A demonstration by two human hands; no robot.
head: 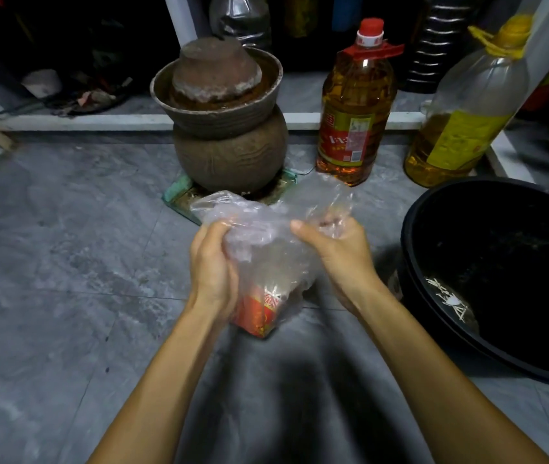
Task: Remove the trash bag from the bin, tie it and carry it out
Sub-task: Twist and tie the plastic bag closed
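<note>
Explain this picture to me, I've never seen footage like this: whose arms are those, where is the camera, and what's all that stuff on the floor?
There is no machine here. A person wears a camera on the head, so you look forward and down at their own two bare arms. The left hand and the right hand both grip the crumpled top of a clear trash bag, which is not yet tied. Through the plastic a red carton shows. To the right stands the black bin, with a few scraps left inside. On the grey tiled floor behind the bag stand a brown clay jar and two oil bottles, one with a red cap, one with a yellow cap.
</note>
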